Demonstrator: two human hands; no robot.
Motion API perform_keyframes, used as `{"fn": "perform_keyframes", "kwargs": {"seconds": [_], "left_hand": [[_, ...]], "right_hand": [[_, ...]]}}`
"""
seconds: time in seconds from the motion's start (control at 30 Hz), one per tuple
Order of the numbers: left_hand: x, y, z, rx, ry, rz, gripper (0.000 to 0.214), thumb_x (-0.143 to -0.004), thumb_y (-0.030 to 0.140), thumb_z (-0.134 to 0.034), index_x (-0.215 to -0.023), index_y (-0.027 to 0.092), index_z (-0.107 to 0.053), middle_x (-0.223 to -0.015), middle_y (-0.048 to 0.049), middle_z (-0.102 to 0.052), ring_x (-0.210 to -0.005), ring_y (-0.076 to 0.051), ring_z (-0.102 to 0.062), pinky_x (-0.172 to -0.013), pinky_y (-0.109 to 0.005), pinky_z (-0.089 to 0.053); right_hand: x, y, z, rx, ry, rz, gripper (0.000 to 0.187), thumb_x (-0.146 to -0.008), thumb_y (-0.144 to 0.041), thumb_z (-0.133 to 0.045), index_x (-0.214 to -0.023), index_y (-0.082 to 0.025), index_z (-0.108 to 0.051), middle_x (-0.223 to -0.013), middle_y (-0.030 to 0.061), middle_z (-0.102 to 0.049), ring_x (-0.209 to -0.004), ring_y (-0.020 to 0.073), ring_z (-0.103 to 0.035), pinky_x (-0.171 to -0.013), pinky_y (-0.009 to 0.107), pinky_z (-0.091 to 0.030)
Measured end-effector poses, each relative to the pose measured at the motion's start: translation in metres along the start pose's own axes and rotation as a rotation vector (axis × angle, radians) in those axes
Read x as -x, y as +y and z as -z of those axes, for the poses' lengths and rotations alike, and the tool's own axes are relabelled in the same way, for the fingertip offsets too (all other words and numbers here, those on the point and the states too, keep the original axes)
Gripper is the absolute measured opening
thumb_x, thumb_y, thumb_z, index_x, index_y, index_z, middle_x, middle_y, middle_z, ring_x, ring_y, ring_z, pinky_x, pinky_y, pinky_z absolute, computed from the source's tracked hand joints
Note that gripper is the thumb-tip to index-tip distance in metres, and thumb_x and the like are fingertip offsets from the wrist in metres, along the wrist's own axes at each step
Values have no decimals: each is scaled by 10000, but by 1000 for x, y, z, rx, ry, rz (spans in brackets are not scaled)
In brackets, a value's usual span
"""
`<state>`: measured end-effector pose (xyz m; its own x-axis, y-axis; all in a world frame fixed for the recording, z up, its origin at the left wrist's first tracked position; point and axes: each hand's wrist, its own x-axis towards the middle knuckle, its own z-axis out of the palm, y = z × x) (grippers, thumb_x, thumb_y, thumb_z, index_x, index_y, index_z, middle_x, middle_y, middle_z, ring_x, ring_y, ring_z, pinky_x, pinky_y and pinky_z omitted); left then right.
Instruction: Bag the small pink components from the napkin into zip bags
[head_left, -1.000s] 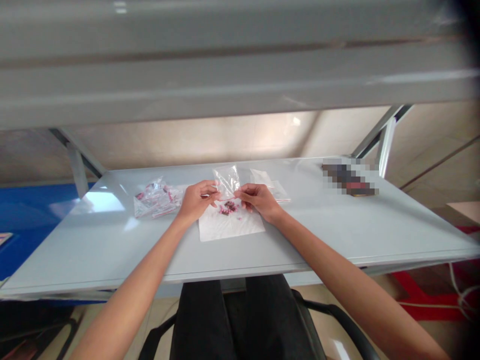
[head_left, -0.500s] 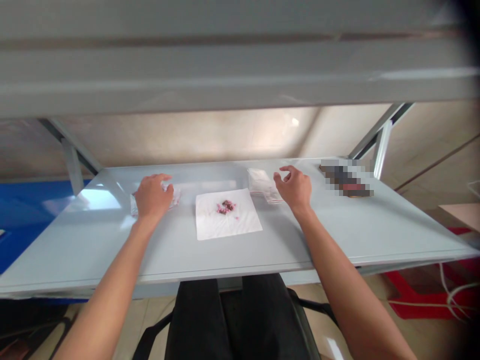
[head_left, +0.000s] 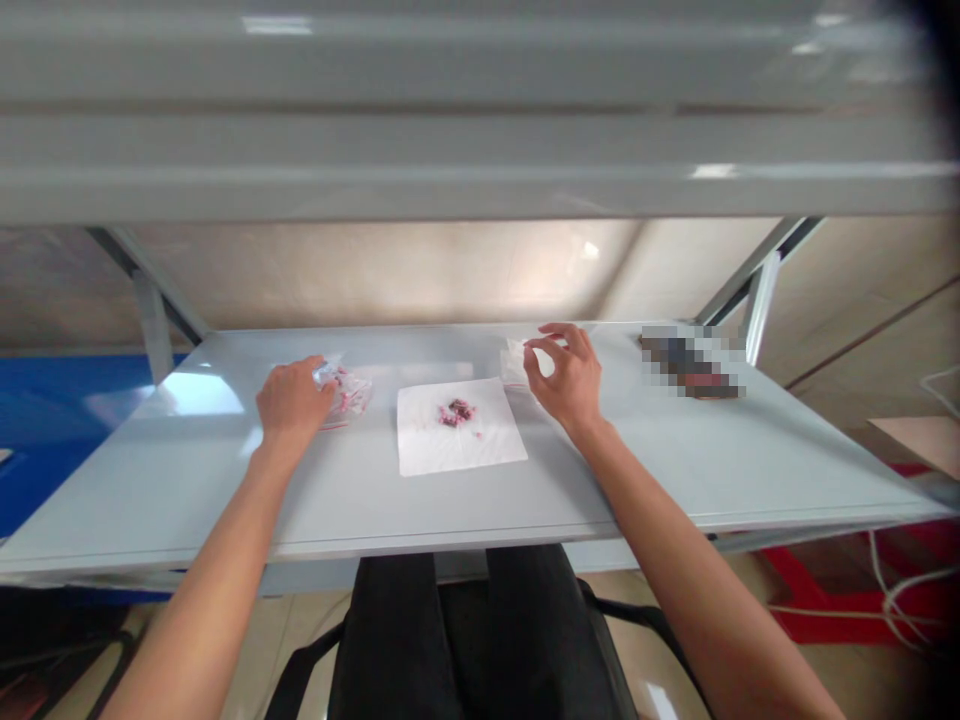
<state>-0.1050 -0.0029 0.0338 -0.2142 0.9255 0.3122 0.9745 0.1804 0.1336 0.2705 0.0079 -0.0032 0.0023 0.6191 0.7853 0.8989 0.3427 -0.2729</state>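
My left hand [head_left: 294,402] has its fingers closed on the near side of a clear plastic bag [head_left: 351,392] with pink bits inside. Between the hands a white square of paper [head_left: 420,440] lies flat, bearing a small heap of pink and dark dried bits [head_left: 457,411]. Thumb and forefinger of my right hand [head_left: 566,375] come together at the upper edge of a small, whitish clear plastic bag [head_left: 513,366] right of the paper. The hand hides part of that bag.
A blurred-out dark object [head_left: 694,365] lies at the back right of the grey table [head_left: 337,510]. A grey shelf beam [head_left: 480,165] spans above the table. Below right are a red stool [head_left: 810,600] and white cables [head_left: 892,600].
My left hand has shifted slightly left and the pink-filled bag now shows to its right, more crumpled. My right hand has moved left onto the whitish bag, its thumb and forefinger closing.
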Motion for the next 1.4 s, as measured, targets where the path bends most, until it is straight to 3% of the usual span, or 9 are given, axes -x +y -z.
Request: {"fn": "perform_keyframes", "kwargs": {"seconds": [0.13, 0.3, 0.4, 0.5, 0.6, 0.8, 1.0, 1.2, 1.4], "left_hand": [[2, -4, 5, -7, -30, 39, 392, -880, 278, -558, -1245, 259, -701, -1172, -92, -752, -1091, -337, -671, -897, -419, -516], [4, 1, 30, 47, 181, 103, 332, -855, 211, -546, -1111, 251, -753, -1068, -96, -772, -1046, -325, -686, -882, -444, -526], [-1, 3, 45, 202, 259, 76, 306, -812, 215, -585, -1059, 234, -765, -971, -63, -787, -974, -282, -716, -907, -418, -534], [-12, 9, 53, 411, 219, 8, 277, -779, 219, -610, -1004, 214, -772, -895, -31, -791, -852, -217, -739, -905, -341, -548], [-26, 25, 48, 571, 142, -31, 251, -742, 255, -664, -961, 208, -779, -845, -34, -785, -818, -218, -745, -838, -317, -572], [-51, 77, 18, 974, -111, 24, 261, -685, 179, -673, -930, 114, -735, -710, -68, -729, -573, -213, -710, -563, -302, -583], [-43, 111, -9, 1062, -147, -119, 185, -739, 265, -712, -856, 122, -722, -742, -70, -735, -538, -196, -703, -501, -271, -571], [-31, 120, -29, 1252, -196, -185, 396, -830, 501, -690, -974, 132, -712, -742, -61, -740, -610, -207, -735, -578, -303, -621], [-18, 117, -31, 1279, -327, -387, 464, -822, 564, -704, -973, 130, -768, -909, -88, -783, -870, -243, -758, -787, -366, -645]], "right_hand": [[-9, -21, -1, -84, -4, 68, 181, -927, -240, -552, -898, -201, -726, -1030, 102, -700, -951, 243, -607, -859, 387, -487], [-26, -53, -6, -335, -124, 118, 197, -942, -245, -534, -873, -186, -709, -905, 87, -710, -900, 220, -632, -860, 356, -501], [-34, -78, -11, -536, -267, 106, 202, -940, -245, -537, -867, -180, -714, -862, 62, -713, -801, 174, -653, -745, 289, -522], [-38, -105, -14, -680, -353, 136, 192, -928, -230, -543, -843, -179, -707, -847, 38, -720, -738, 138, -647, -686, 247, -519], [-41, -123, -17, -766, -345, 119, 176, -923, -229, -538, -864, -180, -697, -852, 29, -729, -754, 133, -665, -674, 231, -520], [-39, -105, -26, -763, -159, -118, 264, -974, -368, -514, -842, -186, -651, -758, 21, -699, -637, 125, -642, -617, 234, -493], [-33, -89, -42, -634, -376, -27, 246, -854, -418, -705, -808, -176, -691, -749, 25, -731, -600, 124, -647, -632, 229, -485], [-35, -88, -42, -487, -399, 42, 151, -869, -212, -612, -815, -166, -745, -823, 46, -778, -658, 138, -697, -671, 228, -485], [-40, -85, -36, -494, -445, -78, 171, -843, -184, -608, -724, -156, -727, -662, 44, -740, -609, 155, -684, -670, 252, -490]]}}
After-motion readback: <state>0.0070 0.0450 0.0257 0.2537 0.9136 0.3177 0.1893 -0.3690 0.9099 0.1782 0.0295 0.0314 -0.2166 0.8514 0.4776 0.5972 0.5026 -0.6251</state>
